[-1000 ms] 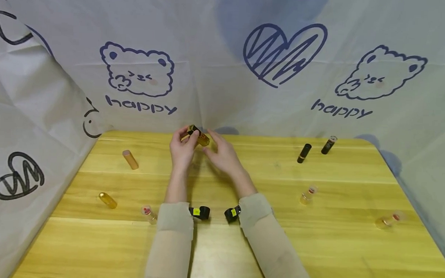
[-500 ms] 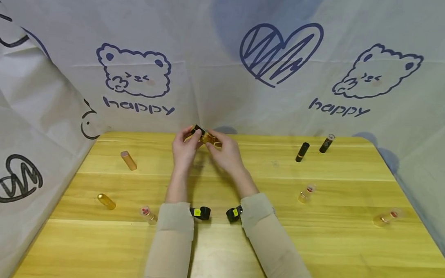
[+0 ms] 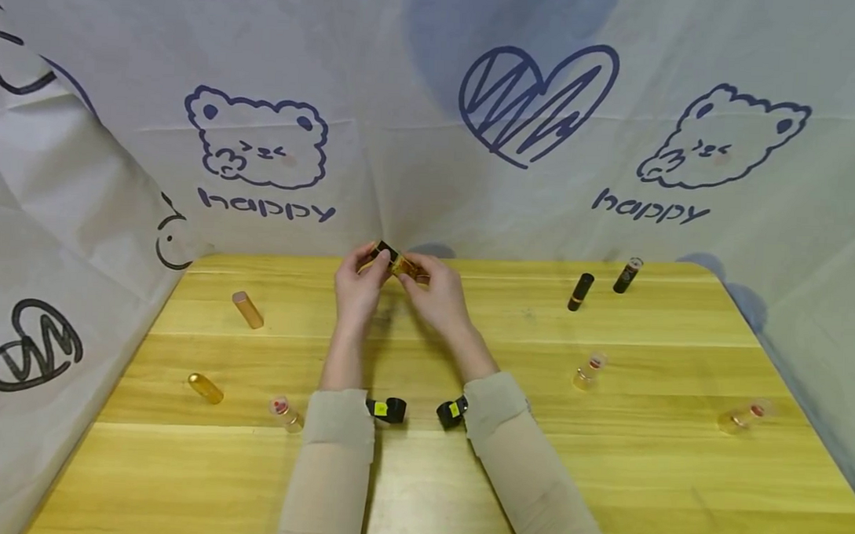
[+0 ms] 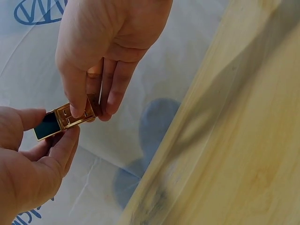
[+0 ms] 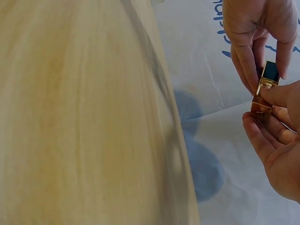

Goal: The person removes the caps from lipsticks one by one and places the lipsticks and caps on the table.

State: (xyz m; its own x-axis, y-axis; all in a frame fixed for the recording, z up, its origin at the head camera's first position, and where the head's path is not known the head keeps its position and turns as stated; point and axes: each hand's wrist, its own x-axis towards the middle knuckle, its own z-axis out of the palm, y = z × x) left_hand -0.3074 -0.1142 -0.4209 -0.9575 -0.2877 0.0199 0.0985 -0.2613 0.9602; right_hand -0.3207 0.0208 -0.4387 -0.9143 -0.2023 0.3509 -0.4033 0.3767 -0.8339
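Note:
Above the table's back edge, both hands hold a square lipstick tube (image 4: 47,127), black at one end and gold at the other, tilted in the head view. My left hand (image 3: 358,292) pinches the black end between thumb and fingers. The gold part (image 5: 262,100) is gripped by my right hand (image 3: 437,296), thumb on top and fingers beneath. In the left wrist view, the two parts meet at a gold rim, and I cannot tell whether any gap shows there. Fingers cover some of the gold end.
On the wooden table (image 3: 462,480), a rose-gold tube (image 3: 248,310), a gold tube (image 3: 206,388) and a clear-capped lipstick (image 3: 286,414) lie left. To the right are two black tubes (image 3: 580,293) and two clear-capped lipsticks (image 3: 589,372). A printed cloth (image 3: 402,172) hangs behind.
My right hand, open beside the tube a second ago, has closed its thumb and fingers on the gold end. My left hand keeps the black end and has shifted slightly right.

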